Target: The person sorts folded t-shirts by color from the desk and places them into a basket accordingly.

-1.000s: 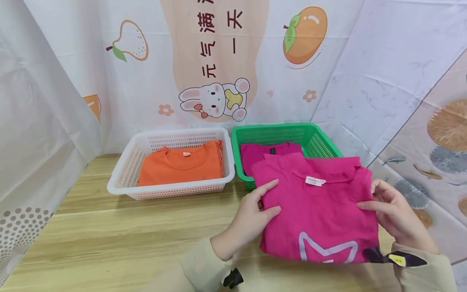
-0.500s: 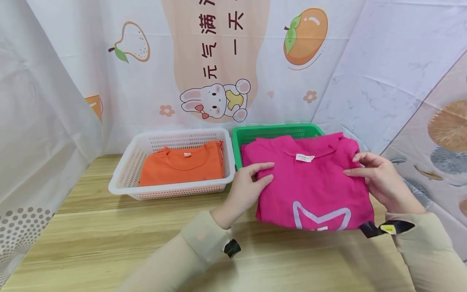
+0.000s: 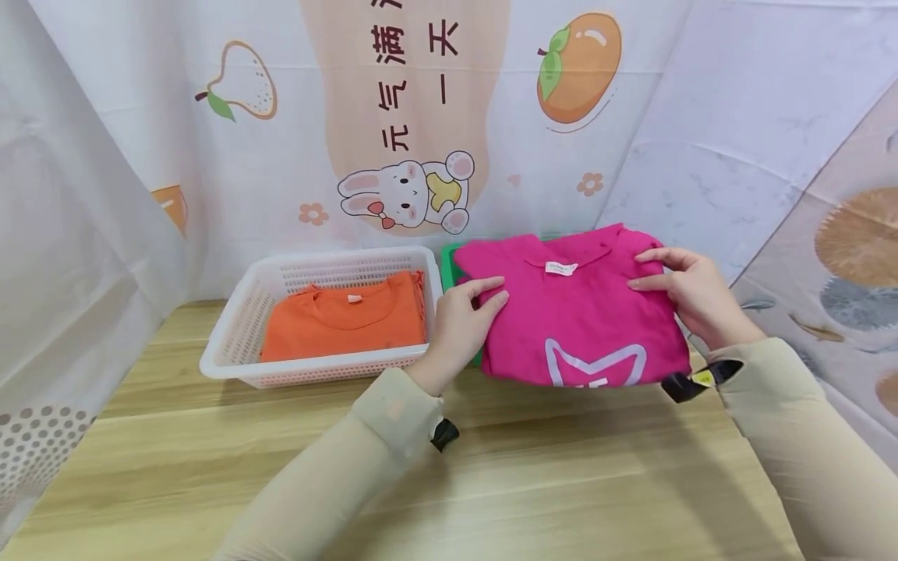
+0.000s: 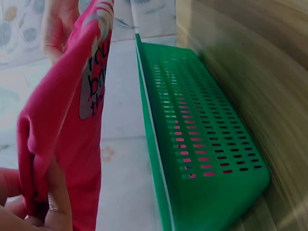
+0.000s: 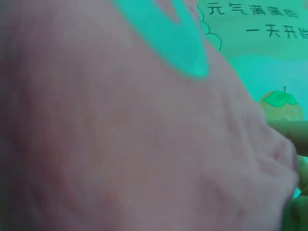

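Note:
A folded magenta shirt (image 3: 582, 312) with a white collar label and a pale star outline hangs between both hands, over the green basket (image 3: 450, 261). My left hand (image 3: 459, 323) pinches its left edge, thumb on the front. At the opposite edge my right hand (image 3: 694, 292) pinches the fabric the same way. From the left wrist view, the shirt (image 4: 72, 130) is raised above the rim of the green basket (image 4: 192, 130), apart from it. Pink cloth shows through the basket's slots. Most of the basket is hidden behind the shirt in the head view. Fabric fills much of the right wrist view.
Left of the green basket stands a white basket (image 3: 231, 366) with a folded orange shirt (image 3: 344, 319) inside. Both baskets stand on a wooden table (image 3: 533, 483) near its back edge. A printed curtain (image 3: 281, 179) hangs behind, with more cloth at the sides.
Both hands have carried the magenta shirt forward and slightly left, from in front of the green basket to above it. The shirt now covers most of that basket and the magenta cloth inside.

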The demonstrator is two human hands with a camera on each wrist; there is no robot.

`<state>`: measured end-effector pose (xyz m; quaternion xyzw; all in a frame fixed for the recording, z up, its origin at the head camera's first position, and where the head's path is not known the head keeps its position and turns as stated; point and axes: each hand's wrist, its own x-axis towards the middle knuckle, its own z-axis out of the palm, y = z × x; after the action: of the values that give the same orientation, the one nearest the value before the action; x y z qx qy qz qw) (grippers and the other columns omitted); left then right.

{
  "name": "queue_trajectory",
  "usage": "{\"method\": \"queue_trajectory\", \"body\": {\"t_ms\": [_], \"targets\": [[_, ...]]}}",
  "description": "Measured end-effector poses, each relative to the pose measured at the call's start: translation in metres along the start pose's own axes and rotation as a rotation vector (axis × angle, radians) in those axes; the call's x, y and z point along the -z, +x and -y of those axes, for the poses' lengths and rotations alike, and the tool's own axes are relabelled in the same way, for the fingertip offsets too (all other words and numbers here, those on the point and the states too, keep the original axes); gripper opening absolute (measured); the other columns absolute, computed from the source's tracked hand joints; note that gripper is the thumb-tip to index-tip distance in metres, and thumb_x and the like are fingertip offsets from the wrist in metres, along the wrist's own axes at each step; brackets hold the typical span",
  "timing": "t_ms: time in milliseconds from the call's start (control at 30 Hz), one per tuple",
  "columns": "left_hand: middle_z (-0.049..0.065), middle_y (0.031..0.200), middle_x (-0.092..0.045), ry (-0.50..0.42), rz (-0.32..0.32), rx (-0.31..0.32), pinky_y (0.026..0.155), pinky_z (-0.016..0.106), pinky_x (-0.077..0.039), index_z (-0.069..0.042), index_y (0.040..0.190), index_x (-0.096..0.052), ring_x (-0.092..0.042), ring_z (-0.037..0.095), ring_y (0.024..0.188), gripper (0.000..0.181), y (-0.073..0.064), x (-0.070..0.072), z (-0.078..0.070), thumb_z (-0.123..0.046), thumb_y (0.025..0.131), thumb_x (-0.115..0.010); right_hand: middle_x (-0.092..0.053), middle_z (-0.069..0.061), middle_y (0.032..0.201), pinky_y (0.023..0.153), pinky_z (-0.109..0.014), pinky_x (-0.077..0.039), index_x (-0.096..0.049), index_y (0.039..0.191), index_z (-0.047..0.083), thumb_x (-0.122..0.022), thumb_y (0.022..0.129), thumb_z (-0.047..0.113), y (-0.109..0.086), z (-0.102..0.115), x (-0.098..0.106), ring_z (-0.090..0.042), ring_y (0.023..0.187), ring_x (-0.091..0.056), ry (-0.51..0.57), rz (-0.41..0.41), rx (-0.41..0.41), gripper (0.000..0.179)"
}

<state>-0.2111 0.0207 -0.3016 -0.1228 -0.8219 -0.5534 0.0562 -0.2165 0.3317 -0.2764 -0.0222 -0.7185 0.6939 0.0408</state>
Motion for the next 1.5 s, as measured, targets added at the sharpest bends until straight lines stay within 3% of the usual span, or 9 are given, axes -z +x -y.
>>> {"method": "queue_trajectory", "body": {"t_ms": [133, 267, 400, 567, 767, 900, 1067, 1300, 1500], "targets": [[0.007, 0.141, -0.058, 0.026, 0.033, 0.056, 0.096, 0.039, -0.055, -0.018, 0.141, -0.057, -0.057, 0.025, 0.122, 0.05, 0.008, 0.001, 0.002, -0.021, 0.093, -0.069, -0.058, 0.015, 0.112, 0.069, -0.017, -0.056, -0.077, 0.094, 0.032, -0.075, 0.085, 0.004, 0.013, 0.004, -0.008, -0.005, 0.098, -0.055, -0.116, -0.03, -0.004, 0.029], [0.008, 0.149, -0.051, 0.012, 0.076, 0.1, 0.1, 0.042, -0.053, -0.018, 0.147, -0.049, -0.05, 0.027, 0.133, 0.056, 0.017, 0.0, 0.001, -0.011, 0.094, -0.065, -0.049, 0.007, 0.129, 0.072, -0.016, -0.055, -0.074, 0.101, 0.04, -0.076, 0.087, 0.017, 0.024, 0.005, -0.014, -0.006, 0.102, -0.051, -0.269, -0.064, -0.028, 0.027], [0.007, 0.147, -0.053, 0.028, 0.02, 0.098, 0.1, 0.04, -0.053, -0.017, 0.143, -0.055, -0.051, 0.027, 0.133, 0.048, 0.025, -0.001, 0.002, -0.009, 0.096, -0.062, -0.038, -0.005, 0.149, 0.072, -0.017, -0.056, -0.07, 0.12, 0.035, -0.075, 0.088, 0.021, 0.034, 0.004, -0.019, -0.006, 0.1, -0.053, -0.32, -0.092, -0.051, 0.035], [0.005, 0.145, -0.056, 0.075, -0.062, 0.123, 0.098, 0.037, -0.054, -0.02, 0.141, -0.058, -0.053, 0.025, 0.13, 0.045, 0.034, -0.003, 0.01, -0.012, 0.097, -0.063, -0.031, -0.01, 0.159, 0.068, -0.017, -0.056, -0.056, 0.142, 0.018, -0.073, 0.09, 0.021, 0.046, 0.003, -0.026, -0.005, 0.097, -0.054, -0.354, -0.164, -0.06, 0.054], [0.005, 0.147, -0.054, 0.168, -0.08, 0.075, 0.107, 0.037, -0.047, -0.019, 0.144, -0.053, -0.05, 0.026, 0.135, 0.046, 0.042, -0.008, 0.026, -0.011, 0.099, -0.057, -0.029, -0.009, 0.161, 0.066, -0.017, -0.054, -0.054, 0.143, 0.019, -0.071, 0.091, 0.025, 0.063, -0.002, -0.034, -0.022, 0.128, -0.044, -0.407, -0.228, -0.073, 0.055], [0.008, 0.146, -0.054, 0.23, -0.073, 0.064, 0.108, 0.039, -0.046, -0.016, 0.145, -0.052, -0.049, 0.029, 0.133, 0.047, 0.046, -0.011, 0.036, -0.007, 0.099, -0.055, -0.029, -0.009, 0.162, 0.08, -0.026, -0.056, -0.055, 0.143, 0.02, -0.071, 0.092, 0.025, 0.074, -0.007, -0.038, -0.028, 0.142, -0.033, -0.438, -0.237, -0.062, 0.054], [0.01, 0.146, -0.053, 0.28, -0.034, 0.097, 0.108, 0.04, -0.046, -0.016, 0.148, -0.048, -0.046, 0.032, 0.133, 0.049, 0.049, -0.014, 0.042, -0.007, 0.1, -0.053, -0.031, -0.013, 0.159, 0.104, -0.047, -0.049, -0.056, 0.142, 0.015, -0.07, 0.092, 0.02, 0.085, -0.013, -0.042, -0.031, 0.147, -0.026, -0.472, -0.26, 0.0, 0.051], [0.012, 0.147, -0.051, 0.305, 0.012, 0.098, 0.113, 0.043, -0.04, -0.012, 0.149, -0.046, -0.043, 0.035, 0.137, 0.049, 0.051, -0.019, 0.044, -0.006, 0.1, -0.051, -0.038, -0.02, 0.149, 0.105, -0.05, -0.048, -0.058, 0.138, 0.01, -0.07, 0.091, 0.013, 0.09, -0.019, -0.048, -0.035, 0.141, -0.032, -0.56, -0.306, 0.086, 0.049], [0.01, 0.148, -0.05, 0.347, 0.04, 0.12, 0.11, 0.041, -0.044, -0.014, 0.151, -0.043, -0.042, 0.033, 0.136, 0.052, 0.054, -0.022, 0.04, -0.007, 0.099, -0.052, -0.04, -0.02, 0.144, 0.106, -0.05, -0.047, -0.06, 0.136, 0.007, -0.069, 0.091, 0.011, 0.091, -0.025, -0.049, -0.034, 0.14, -0.032, -0.565, -0.363, 0.135, 0.046]]}}
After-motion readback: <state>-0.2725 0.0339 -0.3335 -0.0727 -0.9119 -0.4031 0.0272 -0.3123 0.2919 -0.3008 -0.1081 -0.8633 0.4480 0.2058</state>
